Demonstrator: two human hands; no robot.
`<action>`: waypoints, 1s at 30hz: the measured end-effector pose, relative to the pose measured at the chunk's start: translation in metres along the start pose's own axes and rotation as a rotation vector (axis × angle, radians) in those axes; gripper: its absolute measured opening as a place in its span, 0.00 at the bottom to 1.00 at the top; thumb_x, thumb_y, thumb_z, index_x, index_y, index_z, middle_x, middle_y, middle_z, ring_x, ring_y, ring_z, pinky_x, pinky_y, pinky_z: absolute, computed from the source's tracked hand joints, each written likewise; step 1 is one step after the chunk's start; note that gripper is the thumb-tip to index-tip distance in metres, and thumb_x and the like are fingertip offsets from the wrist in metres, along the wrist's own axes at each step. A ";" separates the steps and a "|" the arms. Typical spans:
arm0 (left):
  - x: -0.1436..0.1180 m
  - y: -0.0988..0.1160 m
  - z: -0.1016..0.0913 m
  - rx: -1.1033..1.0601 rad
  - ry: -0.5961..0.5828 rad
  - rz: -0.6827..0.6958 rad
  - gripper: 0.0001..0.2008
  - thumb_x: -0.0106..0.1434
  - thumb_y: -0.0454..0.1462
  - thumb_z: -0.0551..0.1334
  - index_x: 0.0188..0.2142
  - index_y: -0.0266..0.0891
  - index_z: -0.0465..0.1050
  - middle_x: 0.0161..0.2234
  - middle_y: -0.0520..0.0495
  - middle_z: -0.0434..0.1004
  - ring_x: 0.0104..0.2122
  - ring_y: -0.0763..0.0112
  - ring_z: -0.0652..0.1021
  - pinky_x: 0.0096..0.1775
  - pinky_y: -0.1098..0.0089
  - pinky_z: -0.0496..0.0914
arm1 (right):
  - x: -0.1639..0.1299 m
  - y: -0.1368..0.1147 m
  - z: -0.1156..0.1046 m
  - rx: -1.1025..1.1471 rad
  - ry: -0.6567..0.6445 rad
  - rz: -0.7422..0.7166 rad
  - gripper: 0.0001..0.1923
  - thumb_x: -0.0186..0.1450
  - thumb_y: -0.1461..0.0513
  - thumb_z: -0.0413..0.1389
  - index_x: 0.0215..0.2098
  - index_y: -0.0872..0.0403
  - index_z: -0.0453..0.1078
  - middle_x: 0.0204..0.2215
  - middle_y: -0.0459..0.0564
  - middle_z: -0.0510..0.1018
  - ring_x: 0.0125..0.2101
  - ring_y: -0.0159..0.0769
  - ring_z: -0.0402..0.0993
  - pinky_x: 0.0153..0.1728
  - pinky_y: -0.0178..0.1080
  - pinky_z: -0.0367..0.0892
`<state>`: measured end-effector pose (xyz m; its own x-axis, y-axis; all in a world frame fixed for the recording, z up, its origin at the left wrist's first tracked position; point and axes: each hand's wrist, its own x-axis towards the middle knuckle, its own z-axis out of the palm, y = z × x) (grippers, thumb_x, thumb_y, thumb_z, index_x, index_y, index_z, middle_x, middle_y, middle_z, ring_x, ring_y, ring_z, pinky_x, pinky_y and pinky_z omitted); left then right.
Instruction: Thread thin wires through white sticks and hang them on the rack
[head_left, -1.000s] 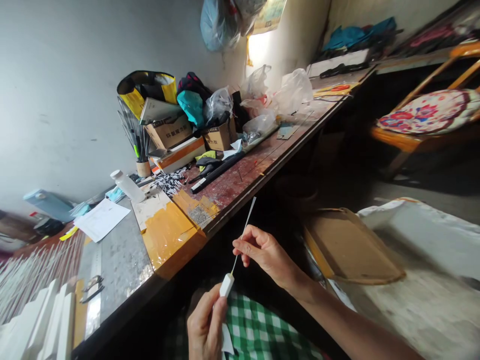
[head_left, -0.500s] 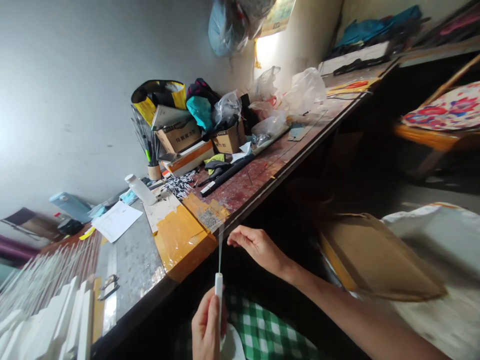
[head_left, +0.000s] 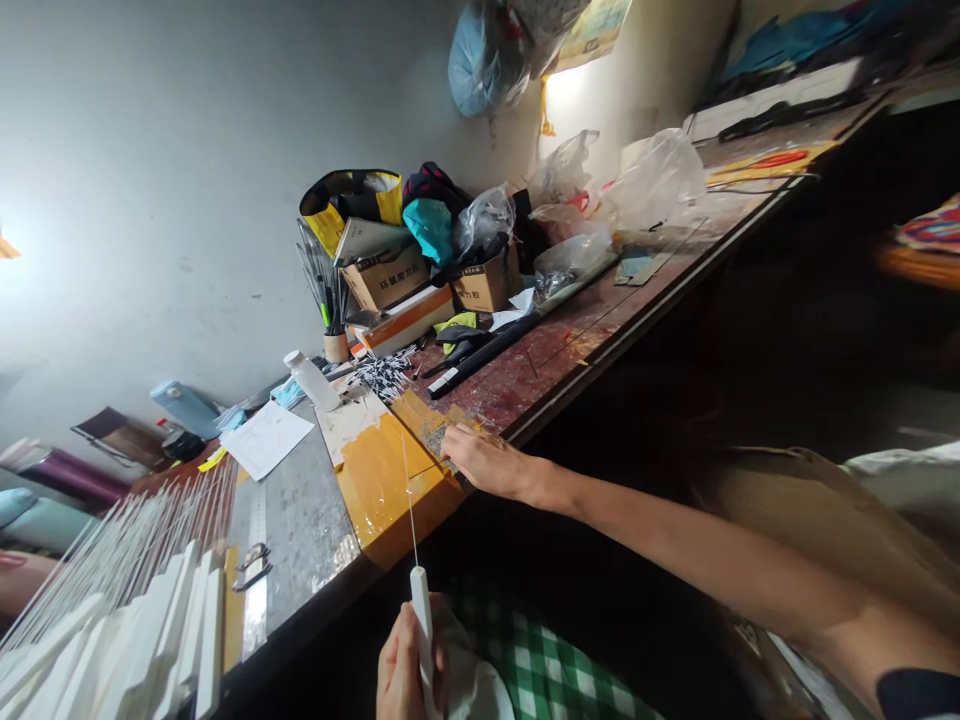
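Note:
My left hand [head_left: 399,660] is closed around the white handle of a thin rod [head_left: 421,605], low in the middle of the head view. The rod's slender shaft points up and slightly left, in front of the table edge and the yellow-taped block [head_left: 382,490]. My right hand [head_left: 491,462] rests at the table's edge, right of the taped block, with its fingers curled together over a grey speckled patch [head_left: 433,436]. What those fingertips hold, if anything, is hidden. Several similar white-handled rods [head_left: 169,630] lie side by side at the lower left.
A white bottle [head_left: 311,380], a heap of small black-and-white pieces [head_left: 384,375] and a black tube [head_left: 487,355] lie on the table. Behind them stand cardboard boxes [head_left: 386,278] and plastic bags [head_left: 652,185]. A paper sheet [head_left: 268,440] lies to the left.
My right hand has moved up from beside the rod to the speckled patch at the table edge. The rod now leans left in my left hand. The camera view has shifted left.

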<state>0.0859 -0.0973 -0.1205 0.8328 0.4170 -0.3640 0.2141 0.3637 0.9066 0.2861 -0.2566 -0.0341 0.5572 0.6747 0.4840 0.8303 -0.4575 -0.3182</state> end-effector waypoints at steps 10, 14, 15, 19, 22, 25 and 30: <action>-0.013 0.015 -0.006 -0.097 -0.113 0.055 0.28 0.53 0.57 0.65 0.33 0.32 0.79 0.12 0.55 0.60 0.12 0.84 0.55 0.16 0.79 0.46 | -0.032 -0.045 -0.023 0.299 -0.038 0.029 0.09 0.68 0.69 0.52 0.41 0.55 0.73 0.38 0.48 0.77 0.39 0.31 0.74 0.45 0.32 0.68; -0.017 0.017 -0.009 -0.052 -0.150 0.086 0.27 0.57 0.56 0.63 0.33 0.31 0.78 0.11 0.57 0.56 0.12 0.84 0.54 0.17 0.80 0.44 | -0.050 -0.064 -0.025 0.628 -0.192 0.075 0.09 0.66 0.69 0.54 0.40 0.56 0.76 0.37 0.47 0.78 0.39 0.31 0.75 0.44 0.31 0.68; -0.017 0.017 -0.010 -0.049 -0.157 0.077 0.27 0.57 0.56 0.62 0.33 0.31 0.78 0.11 0.57 0.55 0.12 0.84 0.53 0.17 0.79 0.44 | -0.052 -0.067 -0.025 0.659 -0.221 0.089 0.09 0.66 0.69 0.54 0.39 0.56 0.77 0.37 0.48 0.78 0.39 0.31 0.75 0.44 0.31 0.68; -0.019 0.016 -0.013 -0.049 -0.133 0.076 0.26 0.56 0.55 0.64 0.34 0.31 0.78 0.13 0.57 0.57 0.14 0.83 0.56 0.18 0.79 0.47 | -0.055 -0.074 -0.029 0.697 -0.296 0.113 0.10 0.65 0.69 0.54 0.38 0.58 0.78 0.36 0.49 0.78 0.38 0.32 0.75 0.41 0.32 0.68; -0.022 0.018 -0.013 -0.080 -0.092 0.090 0.21 0.54 0.52 0.69 0.33 0.33 0.77 0.16 0.56 0.61 0.17 0.82 0.60 0.20 0.80 0.53 | -0.056 -0.075 -0.034 0.701 -0.328 0.111 0.10 0.64 0.68 0.54 0.38 0.57 0.78 0.36 0.49 0.78 0.37 0.33 0.75 0.41 0.33 0.68; -0.026 0.020 -0.010 -0.073 -0.047 0.144 0.16 0.53 0.47 0.71 0.31 0.35 0.76 0.20 0.53 0.68 0.21 0.80 0.66 0.23 0.80 0.60 | -0.058 -0.077 -0.035 0.738 -0.383 0.151 0.09 0.62 0.68 0.55 0.37 0.57 0.78 0.35 0.48 0.78 0.36 0.32 0.74 0.39 0.33 0.67; -0.027 0.016 -0.005 -0.014 0.089 0.378 0.14 0.51 0.42 0.73 0.32 0.38 0.74 0.31 0.50 0.76 0.31 0.74 0.74 0.34 0.78 0.68 | -0.061 -0.085 -0.026 1.001 -0.617 0.543 0.07 0.60 0.66 0.55 0.36 0.58 0.73 0.19 0.39 0.69 0.16 0.23 0.61 0.15 0.27 0.56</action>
<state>0.0643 -0.0985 -0.0968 0.8040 0.5943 -0.0220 -0.1072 0.1811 0.9776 0.1811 -0.2738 -0.0153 0.5109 0.8171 -0.2671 -0.0074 -0.3065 -0.9518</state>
